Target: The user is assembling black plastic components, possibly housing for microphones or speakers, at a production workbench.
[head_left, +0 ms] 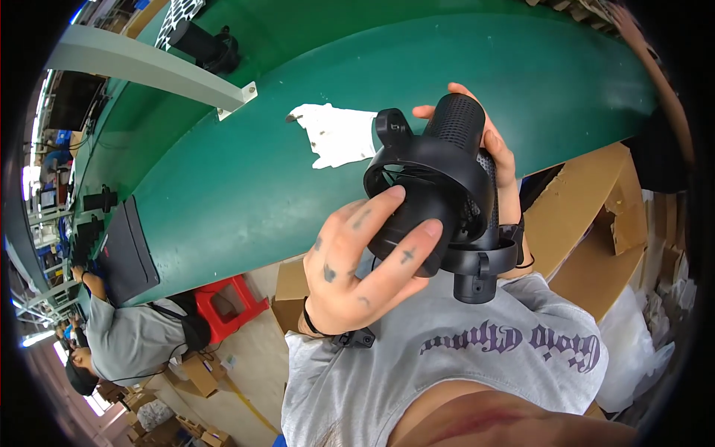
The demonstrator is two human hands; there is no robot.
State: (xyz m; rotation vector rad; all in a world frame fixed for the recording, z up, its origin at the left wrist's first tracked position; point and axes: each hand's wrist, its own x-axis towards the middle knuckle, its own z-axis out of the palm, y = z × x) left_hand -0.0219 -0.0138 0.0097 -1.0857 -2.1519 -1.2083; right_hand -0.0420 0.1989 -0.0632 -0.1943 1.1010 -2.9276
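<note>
Two black microphones with ring-shaped mounts are up in front of my chest, above the near edge of the green workbench. My left hand grips the lower body of the nearer microphone, its fingers bent over the smooth end inside the ring mount. My right hand wraps behind the mesh ends of both; part of its fingers is hidden. The second microphone sits partly covered behind the first, its round end pointing toward me. On the bench beyond lies a crumpled, stained white glove-like cloth.
A pale metal post crosses the upper left, with another black microphone behind it. Cardboard boxes and plastic bags stand at the right. A red stool and a seated co-worker are leftward. Another person's arm shows far right.
</note>
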